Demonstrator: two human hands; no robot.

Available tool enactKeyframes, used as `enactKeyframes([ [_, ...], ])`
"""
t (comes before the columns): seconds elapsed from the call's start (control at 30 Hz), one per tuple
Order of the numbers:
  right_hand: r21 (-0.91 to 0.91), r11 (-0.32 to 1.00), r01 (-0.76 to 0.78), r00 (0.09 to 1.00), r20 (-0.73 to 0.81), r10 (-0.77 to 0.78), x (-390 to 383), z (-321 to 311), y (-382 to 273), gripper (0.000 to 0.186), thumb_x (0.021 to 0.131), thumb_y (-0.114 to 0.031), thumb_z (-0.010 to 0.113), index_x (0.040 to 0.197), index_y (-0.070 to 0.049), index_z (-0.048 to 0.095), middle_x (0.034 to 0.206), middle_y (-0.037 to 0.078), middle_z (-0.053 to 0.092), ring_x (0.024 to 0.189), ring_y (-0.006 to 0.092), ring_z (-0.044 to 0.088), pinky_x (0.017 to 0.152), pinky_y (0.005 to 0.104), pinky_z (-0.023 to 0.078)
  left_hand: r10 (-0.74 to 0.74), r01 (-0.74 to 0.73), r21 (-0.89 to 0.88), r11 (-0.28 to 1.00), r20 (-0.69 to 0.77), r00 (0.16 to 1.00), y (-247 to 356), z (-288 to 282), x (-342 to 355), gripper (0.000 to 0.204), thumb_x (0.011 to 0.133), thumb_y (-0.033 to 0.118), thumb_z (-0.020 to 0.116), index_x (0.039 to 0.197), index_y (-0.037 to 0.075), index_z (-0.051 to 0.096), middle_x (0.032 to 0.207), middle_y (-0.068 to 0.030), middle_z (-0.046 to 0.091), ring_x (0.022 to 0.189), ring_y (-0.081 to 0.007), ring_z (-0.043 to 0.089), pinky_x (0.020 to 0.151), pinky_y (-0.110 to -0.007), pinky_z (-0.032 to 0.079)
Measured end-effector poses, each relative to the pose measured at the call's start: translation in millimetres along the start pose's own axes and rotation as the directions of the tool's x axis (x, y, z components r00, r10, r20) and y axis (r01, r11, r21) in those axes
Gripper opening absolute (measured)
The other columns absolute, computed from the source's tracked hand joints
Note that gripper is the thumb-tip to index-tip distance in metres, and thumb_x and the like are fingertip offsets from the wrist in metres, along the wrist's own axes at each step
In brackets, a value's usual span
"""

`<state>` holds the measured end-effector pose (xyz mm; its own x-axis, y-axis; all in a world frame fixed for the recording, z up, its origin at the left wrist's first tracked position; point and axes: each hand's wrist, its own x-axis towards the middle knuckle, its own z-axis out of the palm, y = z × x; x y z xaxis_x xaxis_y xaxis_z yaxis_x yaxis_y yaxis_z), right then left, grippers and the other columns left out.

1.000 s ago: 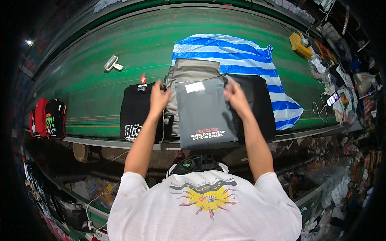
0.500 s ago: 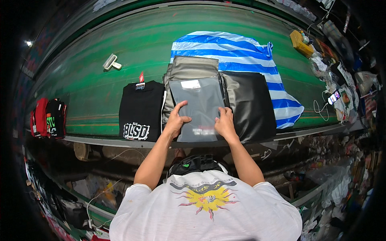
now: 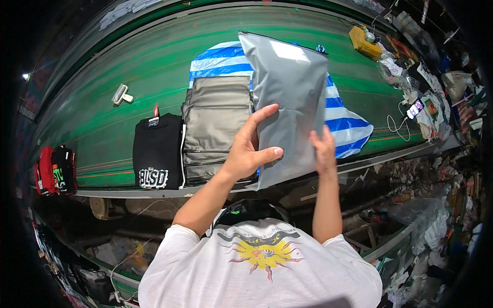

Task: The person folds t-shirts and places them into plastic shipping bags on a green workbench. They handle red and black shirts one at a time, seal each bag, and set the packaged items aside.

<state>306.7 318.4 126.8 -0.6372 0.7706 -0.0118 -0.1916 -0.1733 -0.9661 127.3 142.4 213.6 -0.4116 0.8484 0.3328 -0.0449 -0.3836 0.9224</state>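
Observation:
A frosted grey plastic zip bag [image 3: 292, 87], with something flat and dark inside, is raised and tilted above the table. My left hand [image 3: 251, 149] grips its left edge, index finger and thumb lying on the front face and the other fingers out of sight. At the lower right edge is my right hand [image 3: 324, 149], its fingers a little smeared by motion; whether it grips the bag is unclear. Beside the bag lies a stack of shiny dark packages [image 3: 215, 118]. Left of that rests a folded black T-shirt [image 3: 156, 149] with a red tag and white lettering.
Blue-and-white striped sheeting [image 3: 349, 131] spreads behind the bag on the green table [image 3: 154, 66]. A white lint roller [image 3: 122, 95] lies further left, folded red and black shirts [image 3: 55, 169] at the far left. On the right are a yellow box [image 3: 365, 42] and a cabled phone [image 3: 415, 109].
The grey bag has come up off the packages and shifted right, tilting. My left hand has moved onto its left edge; my right hand has moved right with it. The view has shifted slightly.

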Motion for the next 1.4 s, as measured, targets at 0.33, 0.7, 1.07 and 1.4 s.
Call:
enactKeyframes([
  [0.33, -0.854, 0.5, -0.145, 0.961, -0.242, -0.135, 21, -104, 56, 0.042, 0.092, -0.018, 0.07, 0.126, 0.003, 0.061, 0.117, 0.026, 0.069, 0.113, 0.0423, 0.064, 0.097, 0.0449, 0.049, -0.416, 0.391, 0.584, 0.712, -0.097, 0.904, -136, -20, -44, 0.063, 0.084, 0.0, 0.072, 0.143, 0.0, 0.047, 0.153, -0.0196, 0.038, 0.102, -0.0295, 0.065, 0.09, -0.038, 0.054],
  [0.7, -0.92, 0.259, 0.294, 0.862, 0.138, -0.488, -13, 45, 37, 0.027, 0.085, -0.006, 0.072, 0.11, -0.001, 0.065, 0.119, 0.017, 0.059, 0.12, 0.0371, 0.05, 0.105, 0.0483, 0.04, 0.176, 0.622, 0.757, 0.201, -0.653, 0.737, -54, -212, -187, 0.046, 0.083, 0.009, 0.073, 0.125, -0.002, 0.058, 0.127, -0.0225, 0.056, 0.119, -0.0421, 0.053, 0.106, -0.049, 0.041],
  [1.07, -0.597, 0.588, 0.546, 0.813, 0.547, -0.2, -46, 260, 109, 0.018, 0.087, -0.009, 0.071, 0.103, -0.001, 0.069, 0.106, 0.016, 0.067, 0.106, 0.0354, 0.061, 0.093, 0.0427, 0.048, -0.089, 0.802, 0.073, 0.592, -0.984, 0.155, -69, -309, -293, 0.063, 0.081, 0.024, 0.085, 0.127, -0.004, 0.052, 0.1, -0.0155, 0.063, 0.083, -0.0278, 0.066, 0.076, -0.041, 0.055],
  [1.4, -0.728, 0.653, 0.207, 0.894, 0.413, 0.177, -73, 338, 133, 0.026, 0.095, -0.022, 0.067, 0.102, 0.003, 0.072, 0.089, 0.02, 0.072, 0.08, 0.0363, 0.07, 0.075, 0.0434, 0.054, -0.621, -0.087, -0.645, 0.759, -0.758, 0.197, -5, -284, -253, 0.017, 0.087, -0.001, 0.076, 0.097, 0.007, 0.065, 0.093, -0.0065, 0.068, 0.074, -0.0174, 0.063, 0.063, -0.026, 0.05],
])
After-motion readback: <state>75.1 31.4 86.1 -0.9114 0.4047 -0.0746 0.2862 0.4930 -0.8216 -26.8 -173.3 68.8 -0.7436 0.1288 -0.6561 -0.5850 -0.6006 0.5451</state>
